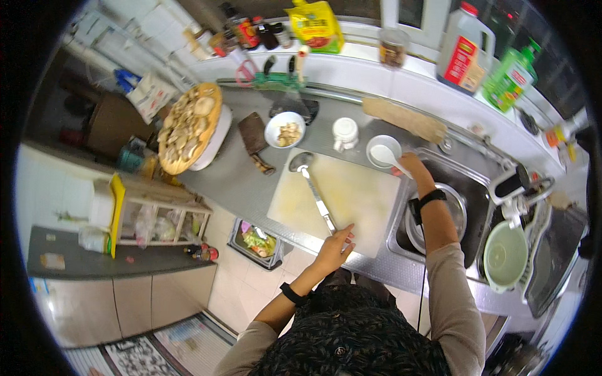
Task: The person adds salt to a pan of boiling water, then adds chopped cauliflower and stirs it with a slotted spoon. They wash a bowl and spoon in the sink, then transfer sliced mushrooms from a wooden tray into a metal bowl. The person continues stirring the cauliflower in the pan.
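A small white bowl (pixel 384 138) stands behind the right end of the white cutting board (pixel 357 192). Into it dips a white spoon (pixel 382 153). My right hand (pixel 410 164) grips the spoon's handle beside the bowl's near right rim; the fingers are partly hidden. A metal ladle (pixel 314 191) lies slantwise over the board with its head at the far left corner. My left hand (pixel 335 249) is at the board's near edge, thumb and fingers apart. It meets the ladle's handle end, which is partly hidden there. A white lidded jar (pixel 345 130) stands left of the bowl.
Left of the board are a cleaver (pixel 254 132) and a white bowl of chopped food (pixel 273 134). Mushrooms cover a round wooden board (pixel 217 101). At right, a sink (pixel 475 169) holds a metal basin (pixel 458 202). Bottles and a yellow pouch (pixel 316 26) line the windowsill.
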The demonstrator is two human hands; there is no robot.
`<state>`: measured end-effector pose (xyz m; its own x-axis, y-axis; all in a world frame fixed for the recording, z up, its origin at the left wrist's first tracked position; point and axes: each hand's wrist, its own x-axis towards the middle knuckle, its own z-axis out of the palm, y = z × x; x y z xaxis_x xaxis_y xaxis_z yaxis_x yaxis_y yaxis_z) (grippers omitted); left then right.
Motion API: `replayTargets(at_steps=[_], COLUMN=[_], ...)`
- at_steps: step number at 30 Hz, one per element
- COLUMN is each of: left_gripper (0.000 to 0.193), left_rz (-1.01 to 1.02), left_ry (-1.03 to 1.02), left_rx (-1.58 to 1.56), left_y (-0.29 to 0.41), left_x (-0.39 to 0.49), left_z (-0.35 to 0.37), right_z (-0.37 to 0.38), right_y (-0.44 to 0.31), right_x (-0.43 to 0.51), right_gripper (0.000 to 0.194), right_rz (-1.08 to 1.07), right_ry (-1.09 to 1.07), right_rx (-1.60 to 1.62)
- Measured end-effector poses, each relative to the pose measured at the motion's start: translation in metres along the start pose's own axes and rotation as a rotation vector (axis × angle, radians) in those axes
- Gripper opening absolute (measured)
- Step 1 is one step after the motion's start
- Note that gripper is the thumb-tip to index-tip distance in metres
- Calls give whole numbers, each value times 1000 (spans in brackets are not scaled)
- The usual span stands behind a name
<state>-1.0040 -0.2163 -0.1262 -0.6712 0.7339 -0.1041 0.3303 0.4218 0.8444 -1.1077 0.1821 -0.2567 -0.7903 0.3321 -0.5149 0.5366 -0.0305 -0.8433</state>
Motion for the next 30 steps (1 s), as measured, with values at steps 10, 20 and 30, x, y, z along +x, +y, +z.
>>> replayTargets(at_steps=[10, 20, 30], left_gripper=[49, 43, 23], left_rz=[-16, 3, 449], left_ry=[91, 127, -447], left_rx=[-17, -133, 11], left_y=[6, 19, 61], left_x=[1, 5, 5], left_z=[-5, 32, 114], right_z=[-17, 72, 68], right_y=[-34, 24, 91], right_x=[22, -243, -444], right_gripper=[49, 20, 31], right_rz=[-315, -721, -152], right_ry=[251, 354, 624], right_rx=[-766, -273, -371])
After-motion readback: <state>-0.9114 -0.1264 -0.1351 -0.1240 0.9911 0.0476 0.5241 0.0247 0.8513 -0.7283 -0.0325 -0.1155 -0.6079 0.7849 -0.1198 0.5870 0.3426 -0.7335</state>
